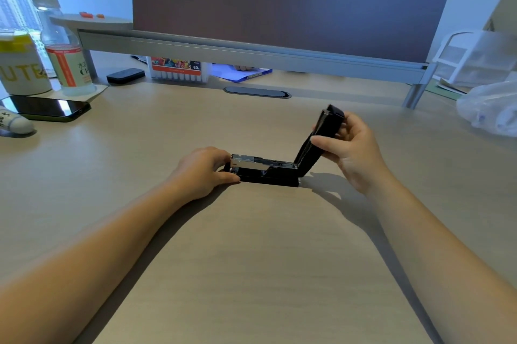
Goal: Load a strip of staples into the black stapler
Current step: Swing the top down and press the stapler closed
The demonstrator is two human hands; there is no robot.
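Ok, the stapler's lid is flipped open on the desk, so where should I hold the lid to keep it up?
Probably hold the lid near its free upper end, coming from the right. It stands tilted up from the hinge at the right end of the stapler, and the right hand already pinches its edges there. The left hand steadies the front.

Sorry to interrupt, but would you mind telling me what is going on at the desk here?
A person is opening a black stapler on the desk. The left hand steadies its front end, while the right hand holds the top cover swung up and back. The metal staple channel is exposed; no loose strip of staples is visible.
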